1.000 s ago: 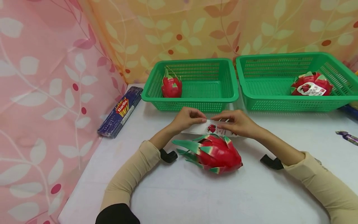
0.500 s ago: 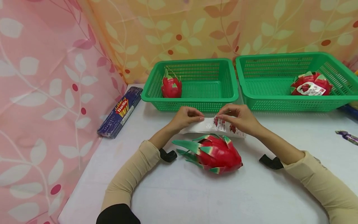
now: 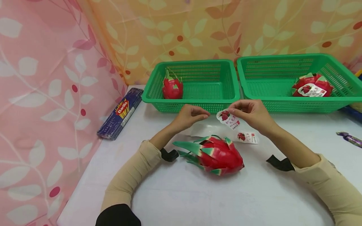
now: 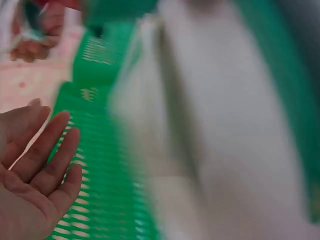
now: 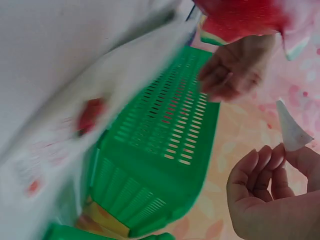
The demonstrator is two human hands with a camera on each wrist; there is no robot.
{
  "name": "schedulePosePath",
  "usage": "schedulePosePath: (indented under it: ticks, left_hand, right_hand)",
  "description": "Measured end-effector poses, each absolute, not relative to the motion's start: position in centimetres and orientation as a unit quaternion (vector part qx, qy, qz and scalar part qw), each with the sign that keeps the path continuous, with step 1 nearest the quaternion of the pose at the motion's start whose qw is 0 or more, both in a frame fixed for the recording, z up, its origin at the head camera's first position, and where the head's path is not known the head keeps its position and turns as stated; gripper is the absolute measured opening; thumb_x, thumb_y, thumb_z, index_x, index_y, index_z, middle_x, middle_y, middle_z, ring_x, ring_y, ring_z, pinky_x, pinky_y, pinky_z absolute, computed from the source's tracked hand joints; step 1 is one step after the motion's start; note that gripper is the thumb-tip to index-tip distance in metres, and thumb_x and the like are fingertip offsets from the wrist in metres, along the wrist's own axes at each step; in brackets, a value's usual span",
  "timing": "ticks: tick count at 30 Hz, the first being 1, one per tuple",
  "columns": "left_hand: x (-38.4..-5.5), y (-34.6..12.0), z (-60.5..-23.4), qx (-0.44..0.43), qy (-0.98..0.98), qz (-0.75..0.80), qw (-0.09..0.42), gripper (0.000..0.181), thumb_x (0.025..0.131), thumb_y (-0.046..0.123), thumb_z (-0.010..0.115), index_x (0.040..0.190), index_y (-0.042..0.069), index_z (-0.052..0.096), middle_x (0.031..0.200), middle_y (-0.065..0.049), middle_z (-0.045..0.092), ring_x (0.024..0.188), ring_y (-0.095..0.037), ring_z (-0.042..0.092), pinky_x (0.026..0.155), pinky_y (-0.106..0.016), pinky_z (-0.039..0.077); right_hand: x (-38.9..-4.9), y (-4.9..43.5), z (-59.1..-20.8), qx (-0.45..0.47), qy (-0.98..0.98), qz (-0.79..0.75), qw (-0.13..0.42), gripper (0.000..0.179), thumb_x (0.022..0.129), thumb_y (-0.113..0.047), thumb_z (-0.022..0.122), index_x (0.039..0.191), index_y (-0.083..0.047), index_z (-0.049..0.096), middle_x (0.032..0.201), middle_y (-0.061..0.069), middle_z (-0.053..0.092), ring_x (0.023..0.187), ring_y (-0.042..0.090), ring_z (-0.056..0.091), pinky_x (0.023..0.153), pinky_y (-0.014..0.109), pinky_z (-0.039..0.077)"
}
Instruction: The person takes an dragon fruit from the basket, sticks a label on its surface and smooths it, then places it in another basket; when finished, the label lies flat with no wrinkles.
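Observation:
My right hand (image 3: 255, 116) pinches a white sticker (image 3: 227, 119) printed with red fruit between thumb and forefinger, raised off the table. In the right wrist view this sticker (image 5: 292, 130) appears edge-on at the fingertips. Across from it, my left hand (image 3: 186, 118) holds nothing; its fingers (image 4: 55, 165) are relaxed and spread in the left wrist view. Below both hands a white backing strip (image 3: 207, 130) with another printed sticker (image 3: 246, 137) lies behind a large red dragon fruit (image 3: 222, 155). That fruit rests on its side, its green leaf tips pointing left.
Two green baskets stand at the back. The left basket (image 3: 190, 101) holds a dragon fruit (image 3: 172, 88); the right basket (image 3: 282, 102) holds a dragon fruit (image 3: 322, 82) with a sticker on it. A spaghetti pack (image 3: 120, 114) lies left, a purple wrapped candy (image 3: 350, 138) far right.
My right hand has peeled the sticker off the strip and lifted it up and to the right. My left hand has let go of the strip, which now lies on the table.

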State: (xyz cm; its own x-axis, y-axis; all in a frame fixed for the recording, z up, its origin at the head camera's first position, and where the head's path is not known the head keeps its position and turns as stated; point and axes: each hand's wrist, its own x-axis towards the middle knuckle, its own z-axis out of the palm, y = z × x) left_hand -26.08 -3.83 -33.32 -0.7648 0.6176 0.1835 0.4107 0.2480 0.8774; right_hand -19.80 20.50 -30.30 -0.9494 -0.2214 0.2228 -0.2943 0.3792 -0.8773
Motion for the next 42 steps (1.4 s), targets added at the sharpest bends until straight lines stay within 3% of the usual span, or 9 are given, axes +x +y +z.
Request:
schedulePosePath:
  ticks: [5,11,15,20,23,27,32,36,42]
  left_hand:
    - [-23.9,-3.5,-30.1,0.335,0.75,0.564,0.083,0.019,0.085,0.012,0.065,0.098,-0.001,0.068,0.094,-0.011,0.07,0.084,-0.017,0.066,0.078,-0.028,0.055]
    - [-21.3,-2.6,-28.1,0.351,0.784,0.509,0.049,0.014,0.08,0.02,0.072,0.088,0.008,0.071,0.08,-0.002,0.069,0.072,-0.01,0.061,0.064,-0.024,0.051]
    - [-19.9,-2.5,-27.9,0.354,0.797,0.487,0.051,0.011,0.08,0.018,0.072,0.083,0.008,0.071,0.074,0.0,0.068,0.068,-0.01,0.059,0.057,-0.021,0.048]
    - [-19.3,-2.6,-27.8,0.346,0.796,0.493,0.065,0.011,0.082,0.017,0.07,0.084,0.007,0.07,0.076,-0.002,0.068,0.07,-0.011,0.059,0.061,-0.023,0.05]
    - [-19.1,-2.8,-27.9,0.323,0.792,0.513,0.071,0.012,0.082,0.02,0.07,0.084,0.008,0.07,0.076,-0.001,0.067,0.071,-0.015,0.059,0.062,-0.025,0.05]
    - [-18.3,-3.0,-28.6,0.317,0.784,0.528,0.074,0.011,0.081,0.02,0.071,0.08,0.009,0.069,0.072,-0.001,0.067,0.068,-0.021,0.06,0.058,-0.025,0.048]
    - [-16.4,-2.6,-30.0,0.338,0.793,0.502,0.069,0.009,0.081,0.015,0.068,0.074,0.009,0.067,0.063,0.0,0.063,0.057,-0.009,0.052,0.051,-0.018,0.042]
    - [-15.0,-2.1,-31.1,0.359,0.824,0.438,0.028,0.013,0.08,0.018,0.068,0.068,0.014,0.065,0.053,0.007,0.053,0.05,-0.001,0.044,0.056,-0.016,0.037]
    - [-14.4,-1.6,-31.9,0.368,0.859,0.353,-0.052,0.016,0.076,0.023,0.07,0.062,0.022,0.063,0.046,0.011,0.038,0.053,-0.003,0.039,0.063,-0.022,0.029]
  right_hand:
    - [-18.8,20.1,-29.3,0.167,-0.844,0.51,0.018,0.022,0.086,-0.02,0.065,0.098,-0.002,0.067,0.085,-0.01,0.067,0.072,0.012,0.062,0.063,0.02,0.053]
    - [-17.5,19.1,-28.5,0.222,-0.831,0.51,-0.005,0.015,0.086,-0.015,0.065,0.096,-0.004,0.068,0.087,-0.004,0.068,0.073,0.014,0.063,0.063,0.021,0.053]
    - [-16.6,18.8,-28.4,0.263,-0.807,0.529,-0.016,0.014,0.086,-0.007,0.064,0.099,-0.003,0.068,0.089,-0.002,0.068,0.076,0.014,0.064,0.064,0.022,0.054]
    - [-15.5,19.2,-28.1,0.273,-0.829,0.487,0.018,0.024,0.084,-0.006,0.066,0.108,-0.007,0.068,0.093,-0.004,0.063,0.086,0.009,0.058,0.067,0.019,0.054]
    - [-15.0,19.8,-27.8,0.249,-0.85,0.463,0.032,0.024,0.083,-0.009,0.067,0.107,-0.009,0.068,0.092,-0.004,0.063,0.083,0.007,0.06,0.068,0.017,0.053]
    - [-14.5,20.7,-28.0,0.223,-0.846,0.484,-0.002,0.014,0.084,-0.01,0.067,0.097,-0.005,0.067,0.085,-0.002,0.065,0.071,0.01,0.062,0.064,0.019,0.054]
    - [-13.9,21.6,-29.2,0.246,-0.824,0.505,-0.075,0.005,0.084,-0.004,0.065,0.089,-0.003,0.064,0.08,-0.004,0.064,0.07,0.01,0.06,0.067,0.02,0.054]
    - [-13.6,22.1,-30.7,0.269,-0.815,0.499,-0.116,0.003,0.083,-0.004,0.065,0.086,-0.005,0.063,0.078,-0.006,0.062,0.072,0.01,0.058,0.067,0.02,0.052]
    - [-14.1,22.2,-32.3,0.27,-0.817,0.493,-0.128,0.004,0.084,-0.009,0.066,0.085,-0.007,0.063,0.083,0.0,0.064,0.078,0.007,0.058,0.068,0.021,0.05]
